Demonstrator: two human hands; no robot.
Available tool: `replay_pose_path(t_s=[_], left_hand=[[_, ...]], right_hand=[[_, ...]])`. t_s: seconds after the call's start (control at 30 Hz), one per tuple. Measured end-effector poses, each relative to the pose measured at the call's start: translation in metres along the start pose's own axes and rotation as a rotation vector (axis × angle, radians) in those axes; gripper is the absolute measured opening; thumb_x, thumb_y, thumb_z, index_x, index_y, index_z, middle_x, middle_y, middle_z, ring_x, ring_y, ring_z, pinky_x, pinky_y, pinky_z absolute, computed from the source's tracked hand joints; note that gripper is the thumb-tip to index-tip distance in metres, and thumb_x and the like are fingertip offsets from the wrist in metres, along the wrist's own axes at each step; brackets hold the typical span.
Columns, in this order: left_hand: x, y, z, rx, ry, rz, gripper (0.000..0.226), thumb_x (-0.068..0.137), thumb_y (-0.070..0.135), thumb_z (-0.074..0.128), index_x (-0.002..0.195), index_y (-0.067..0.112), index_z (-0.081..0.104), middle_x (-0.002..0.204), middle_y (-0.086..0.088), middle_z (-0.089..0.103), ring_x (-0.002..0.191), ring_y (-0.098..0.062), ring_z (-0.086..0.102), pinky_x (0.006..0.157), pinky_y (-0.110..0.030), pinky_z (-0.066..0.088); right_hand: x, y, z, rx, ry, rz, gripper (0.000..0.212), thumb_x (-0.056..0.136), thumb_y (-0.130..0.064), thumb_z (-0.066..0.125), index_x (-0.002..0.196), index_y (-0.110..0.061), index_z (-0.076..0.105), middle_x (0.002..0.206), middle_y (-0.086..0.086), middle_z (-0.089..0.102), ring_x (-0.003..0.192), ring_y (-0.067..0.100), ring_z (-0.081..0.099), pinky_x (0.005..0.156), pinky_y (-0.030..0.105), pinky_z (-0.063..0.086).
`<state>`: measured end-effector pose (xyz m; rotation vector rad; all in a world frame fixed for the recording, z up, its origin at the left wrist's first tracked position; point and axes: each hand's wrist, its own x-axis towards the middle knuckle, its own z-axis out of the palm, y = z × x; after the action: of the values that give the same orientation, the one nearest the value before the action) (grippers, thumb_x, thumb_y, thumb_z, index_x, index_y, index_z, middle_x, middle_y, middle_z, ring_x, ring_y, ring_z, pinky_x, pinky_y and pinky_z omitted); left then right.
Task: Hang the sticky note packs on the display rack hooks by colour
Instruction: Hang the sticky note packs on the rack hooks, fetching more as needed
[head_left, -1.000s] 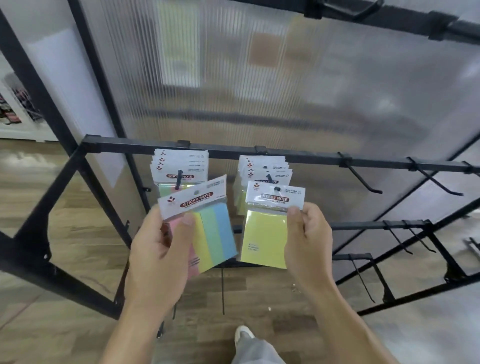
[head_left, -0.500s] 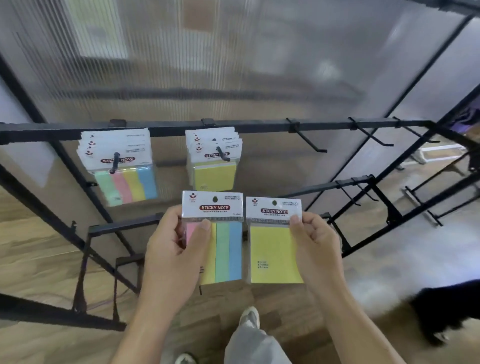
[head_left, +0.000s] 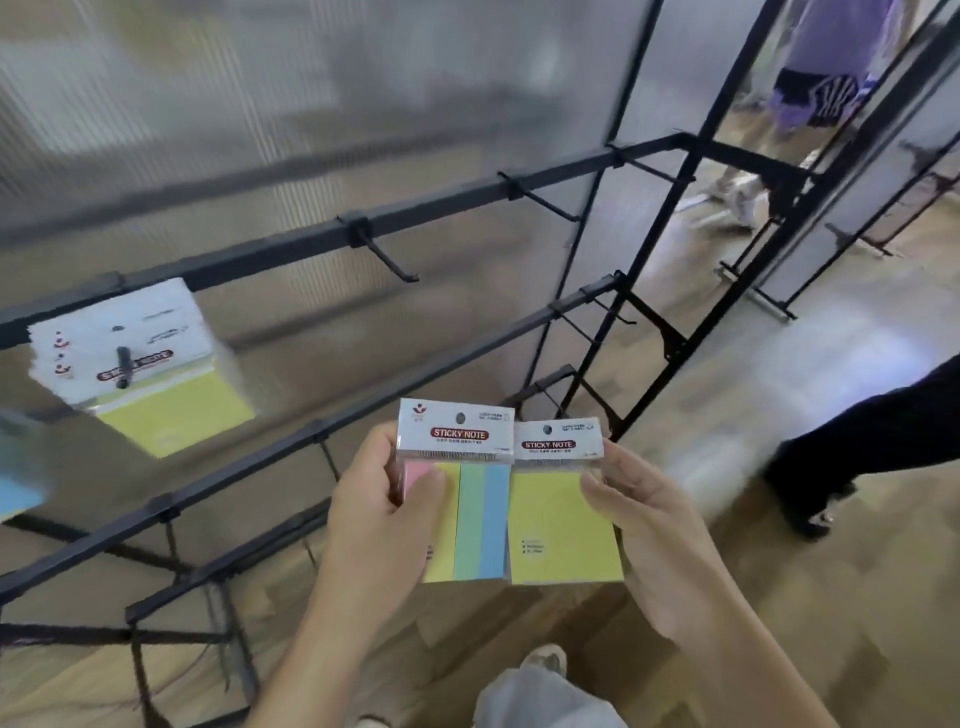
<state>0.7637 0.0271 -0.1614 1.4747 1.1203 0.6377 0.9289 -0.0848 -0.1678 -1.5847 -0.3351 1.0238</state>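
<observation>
Two upright plastic-wrapped packs, headers up, side by side before the black metal rack (head_left: 291, 244): left hand (head_left: 374, 525) pinches the striped pack (head_left: 467, 499), right hand (head_left: 644, 525) the yellow pack (head_left: 558, 519).

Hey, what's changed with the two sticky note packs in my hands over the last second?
Both packs have come down and away from the rack. The multicolour pack in the left hand was tilted and is now upright, beside the yellow pack in the right hand. The view has swung right, so the hung yellow stack sits far left. Unchanged: each hand grips its same pack, neither hung.
</observation>
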Motion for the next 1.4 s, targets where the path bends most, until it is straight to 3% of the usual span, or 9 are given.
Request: replay_pose_path(t_s=[0.13,0.23,0.33,0.47,0.63,0.83,1.03,1.23,1.4], left_hand=[[0.019,0.021,0.072,0.029,-0.108,0.015,0.027,0.094,0.009,0.049,0.097,0.035,0.057,0.081,0.029,0.066,0.065,0.007,0.06,0.051,-0.014,0.043],[0.032,0.036,0.124,0.039,-0.171,0.037,0.024,0.093,0.012,0.051,0.097,0.035,0.057,0.081,0.027,0.066,0.066,0.005,0.059,0.056,-0.02,0.044],[0.044,0.052,0.184,0.055,-0.223,0.063,0.022,0.093,0.014,0.052,0.099,0.035,0.057,0.088,0.025,0.068,0.075,0.006,0.062,0.054,-0.015,0.043],[0.052,0.058,0.22,0.026,-0.287,0.072,0.021,0.096,0.016,0.054,0.105,0.034,0.058,0.097,0.022,0.071,0.086,0.005,0.066,0.056,-0.01,0.046],[0.079,0.081,0.29,0.064,-0.385,0.094,0.017,0.097,0.025,0.054,0.106,0.039,0.057,0.1,0.024,0.07,0.09,0.003,0.068,0.063,-0.018,0.054],[0.123,0.108,0.385,0.073,-0.485,0.203,0.016,0.09,0.035,0.051,0.104,0.038,0.058,0.099,0.02,0.071,0.089,-0.004,0.068,0.071,-0.033,0.059],[0.169,0.143,0.47,0.058,-0.581,0.264,0.013,0.091,0.032,0.053,0.103,0.037,0.056,0.097,0.023,0.07,0.088,-0.001,0.067,0.062,-0.017,0.051],[0.2,0.165,0.534,0.031,-0.539,0.271,0.026,0.086,0.03,0.051,0.11,0.03,0.058,0.101,0.016,0.071,0.088,-0.005,0.067,0.065,-0.022,0.052],[0.229,0.178,0.596,0.011,-0.404,0.236,0.02,0.085,0.026,0.052,0.103,0.032,0.06,0.097,0.015,0.072,0.086,-0.006,0.068,0.07,-0.031,0.056]], right_hand=[[0.015,-0.006,-0.069,0.085,0.085,-0.047,0.039,0.1,-0.008,0.045,0.101,-0.035,0.074,0.102,0.004,0.075,0.088,0.024,0.07,0.078,0.047,0.055],[0.029,-0.013,-0.121,0.12,0.148,-0.091,0.042,0.099,-0.008,0.045,0.098,-0.036,0.075,0.1,0.003,0.075,0.084,0.021,0.071,0.07,0.041,0.057],[0.049,-0.022,-0.184,0.137,0.266,-0.094,0.033,0.098,-0.006,0.047,0.112,-0.026,0.069,0.097,0.0,0.076,0.078,0.017,0.071,0.06,0.033,0.058],[0.061,-0.03,-0.22,0.153,0.344,-0.112,0.033,0.098,-0.011,0.05,0.126,-0.024,0.062,0.105,0.002,0.074,0.088,0.024,0.068,0.055,0.038,0.059],[0.093,-0.045,-0.278,0.199,0.469,-0.114,0.037,0.097,-0.01,0.052,0.13,-0.026,0.06,0.109,0.002,0.073,0.089,0.022,0.066,0.077,0.047,0.054],[0.14,-0.075,-0.35,0.207,0.593,-0.17,0.036,0.097,-0.008,0.053,0.127,-0.026,0.062,0.101,-0.002,0.075,0.079,0.012,0.067,0.068,0.034,0.057],[0.199,-0.113,-0.416,0.233,0.668,-0.216,0.039,0.097,-0.007,0.052,0.133,-0.022,0.058,0.1,-0.004,0.075,0.078,0.009,0.068,0.064,0.026,0.056],[0.264,-0.139,-0.469,0.234,0.633,-0.22,0.041,0.098,-0.008,0.053,0.137,-0.019,0.054,0.109,0.002,0.073,0.088,0.015,0.067,0.068,0.03,0.056],[0.322,-0.165,-0.523,0.226,0.536,-0.226,0.039,0.099,-0.007,0.05,0.134,-0.022,0.057,0.104,-0.003,0.075,0.094,0.021,0.066,0.086,0.051,0.053]])
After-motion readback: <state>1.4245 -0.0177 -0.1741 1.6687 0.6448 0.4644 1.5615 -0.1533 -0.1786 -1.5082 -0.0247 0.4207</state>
